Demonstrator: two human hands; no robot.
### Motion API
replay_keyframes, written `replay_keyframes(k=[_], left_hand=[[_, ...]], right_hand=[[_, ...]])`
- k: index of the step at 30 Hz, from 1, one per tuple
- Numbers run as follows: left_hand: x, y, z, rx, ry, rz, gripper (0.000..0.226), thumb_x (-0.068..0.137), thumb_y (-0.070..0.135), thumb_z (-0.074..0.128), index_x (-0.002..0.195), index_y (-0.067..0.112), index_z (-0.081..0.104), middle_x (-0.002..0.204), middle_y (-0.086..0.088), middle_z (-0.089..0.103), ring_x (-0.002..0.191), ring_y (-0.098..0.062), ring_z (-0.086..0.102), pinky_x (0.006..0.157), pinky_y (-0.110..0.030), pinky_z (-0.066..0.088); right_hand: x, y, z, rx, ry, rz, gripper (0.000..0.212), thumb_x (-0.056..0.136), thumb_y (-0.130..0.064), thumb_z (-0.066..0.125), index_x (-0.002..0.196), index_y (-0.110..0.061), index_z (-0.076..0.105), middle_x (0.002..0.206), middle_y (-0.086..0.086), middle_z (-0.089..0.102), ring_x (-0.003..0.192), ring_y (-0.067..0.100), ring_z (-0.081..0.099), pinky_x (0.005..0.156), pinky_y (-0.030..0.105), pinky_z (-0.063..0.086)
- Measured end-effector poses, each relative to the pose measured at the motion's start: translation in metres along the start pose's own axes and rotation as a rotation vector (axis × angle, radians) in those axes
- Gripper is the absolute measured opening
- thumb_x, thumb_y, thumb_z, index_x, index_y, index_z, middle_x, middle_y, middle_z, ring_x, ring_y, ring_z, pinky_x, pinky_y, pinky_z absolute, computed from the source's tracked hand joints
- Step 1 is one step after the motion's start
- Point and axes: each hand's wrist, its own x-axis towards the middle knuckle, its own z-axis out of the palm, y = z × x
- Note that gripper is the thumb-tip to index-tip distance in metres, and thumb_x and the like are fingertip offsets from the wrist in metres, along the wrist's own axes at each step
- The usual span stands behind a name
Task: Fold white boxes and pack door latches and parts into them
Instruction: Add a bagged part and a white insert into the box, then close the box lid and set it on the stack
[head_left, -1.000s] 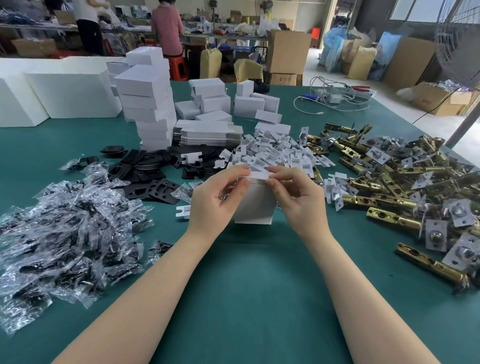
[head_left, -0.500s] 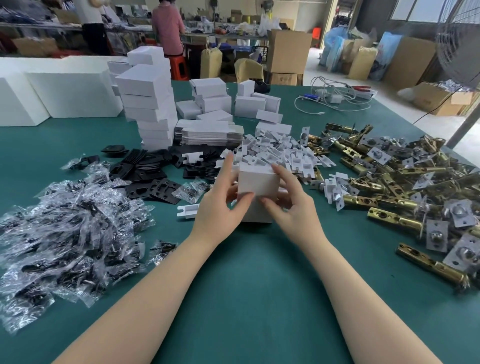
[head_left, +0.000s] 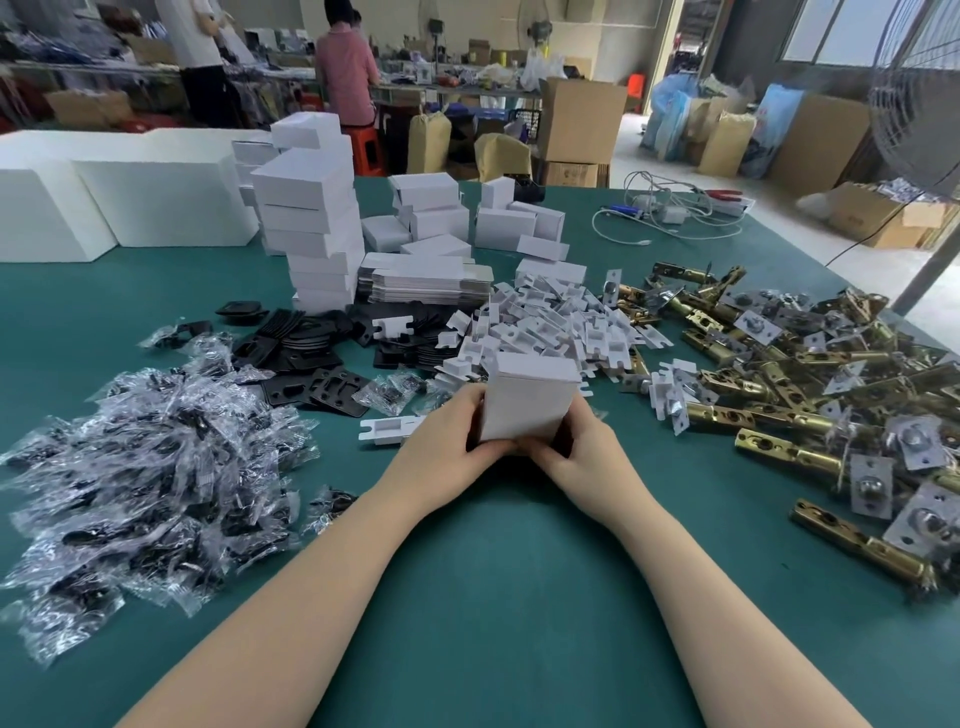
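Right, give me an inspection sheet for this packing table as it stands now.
Surface: green table, bare patch in front of the person.
Job's things: white box held upright at the centre; brass door latches heaped to the right; bagged parts heaped to the left; stack of folded boxes at the back left; flat box blanks behind the pile of white inserts.
Clutter: black plates spread mid-left.
Hands: left hand and right hand both grip the box near its lower end.
Cables: white cables at the far right.
Surroundings: cardboard cartons, standing fan, people working behind.
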Motion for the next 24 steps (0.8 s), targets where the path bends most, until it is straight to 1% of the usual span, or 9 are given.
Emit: replay_keyframes(k=[3, 5, 8, 11, 14, 16, 18, 21, 24], left_hand=[[-0.001, 0.004, 0.000, -0.160, 0.115, 0.028, 0.039, 0.085, 0.032, 0.069, 0.112, 0.047, 0.045, 0.114, 0.026, 0.058, 0.102, 0.004, 0.058, 0.090, -0.028, 0.050], [-0.002, 0.012, -0.001, -0.306, 0.246, 0.065, 0.041, 0.089, 0.017, 0.068, 0.110, 0.042, 0.044, 0.116, 0.017, 0.057, 0.105, 0.003, 0.059, 0.091, -0.030, 0.054], [0.001, 0.032, -0.017, -0.454, 0.514, 0.156, 0.039, 0.092, 0.015, 0.062, 0.114, 0.036, 0.038, 0.119, 0.007, 0.055, 0.107, -0.001, 0.060, 0.087, -0.024, 0.055], [0.013, 0.051, -0.062, -0.535, 0.850, 0.274, 0.041, 0.098, 0.011, 0.055, 0.128, 0.026, 0.031, 0.128, -0.001, 0.050, 0.117, -0.010, 0.057, 0.093, -0.024, 0.052], [0.044, 0.049, -0.132, -0.684, 1.220, 0.130, 0.048, 0.101, 0.019, 0.050, 0.141, 0.013, 0.025, 0.132, -0.003, 0.052, 0.113, -0.024, 0.058, 0.094, -0.035, 0.053], [0.068, 0.033, -0.183, -0.888, 1.418, -0.044, 0.038, 0.101, 0.023, 0.050, 0.134, 0.017, 0.032, 0.125, -0.005, 0.057, 0.086, -0.020, 0.054, 0.069, -0.025, 0.049], [0.087, 0.002, -0.226, -1.040, 1.468, -0.299, 0.027, 0.100, 0.031, 0.049, 0.123, 0.022, 0.039, 0.115, -0.003, 0.060, 0.069, -0.015, 0.047, 0.055, -0.020, 0.041], [0.101, -0.055, -0.257, -1.079, 1.330, -0.622, 0.032, 0.102, 0.038, 0.040, 0.128, 0.023, 0.049, 0.099, 0.006, 0.062, 0.058, -0.008, 0.047, 0.049, -0.013, 0.039], [0.106, -0.104, -0.262, -0.841, 1.102, -0.806, 0.038, 0.103, 0.028, 0.036, 0.140, 0.024, 0.040, 0.125, 0.006, 0.059, 0.081, -0.010, 0.059, 0.072, -0.024, 0.050]], right_hand=[[0.000, -0.002, 0.004, 0.044, 0.035, -0.005, 0.037, 0.092, -0.028, 0.067, 0.119, -0.045, 0.049, 0.101, -0.023, 0.067, 0.096, -0.004, 0.064, 0.079, 0.013, 0.049], [0.001, -0.003, 0.007, 0.045, 0.026, -0.006, 0.050, 0.094, -0.031, 0.063, 0.138, -0.038, 0.042, 0.102, -0.017, 0.068, 0.094, 0.000, 0.065, 0.080, 0.012, 0.049], [0.000, -0.001, 0.008, -0.011, 0.016, -0.001, 0.059, 0.094, -0.034, 0.062, 0.147, -0.029, 0.035, 0.098, -0.018, 0.066, 0.093, -0.004, 0.061, 0.081, 0.004, 0.041], [-0.001, 0.001, 0.007, -0.030, 0.005, 0.009, 0.055, 0.094, -0.037, 0.061, 0.144, -0.034, 0.039, 0.094, -0.019, 0.064, 0.093, -0.003, 0.060, 0.081, 0.009, 0.041], [0.001, 0.002, 0.008, -0.047, 0.001, 0.009, 0.052, 0.093, -0.036, 0.062, 0.141, -0.036, 0.042, 0.093, -0.020, 0.064, 0.093, -0.003, 0.059, 0.081, 0.005, 0.041], [0.002, 0.002, 0.009, -0.060, 0.006, 0.013, 0.049, 0.093, -0.034, 0.063, 0.138, -0.035, 0.045, 0.091, -0.020, 0.064, 0.093, -0.003, 0.059, 0.080, 0.004, 0.040], [0.003, 0.001, 0.010, -0.078, 0.020, 0.010, 0.046, 0.092, -0.029, 0.065, 0.135, -0.031, 0.049, 0.089, -0.018, 0.064, 0.091, -0.003, 0.059, 0.080, 0.004, 0.040], [0.004, 0.001, 0.011, -0.091, 0.038, 0.012, 0.040, 0.091, -0.026, 0.066, 0.129, -0.032, 0.054, 0.088, -0.017, 0.065, 0.090, -0.002, 0.059, 0.079, 0.004, 0.040], [0.004, 0.001, 0.011, -0.088, 0.040, 0.015, 0.036, 0.091, -0.023, 0.067, 0.122, -0.037, 0.056, 0.087, -0.019, 0.065, 0.091, 0.000, 0.061, 0.079, 0.004, 0.040]])
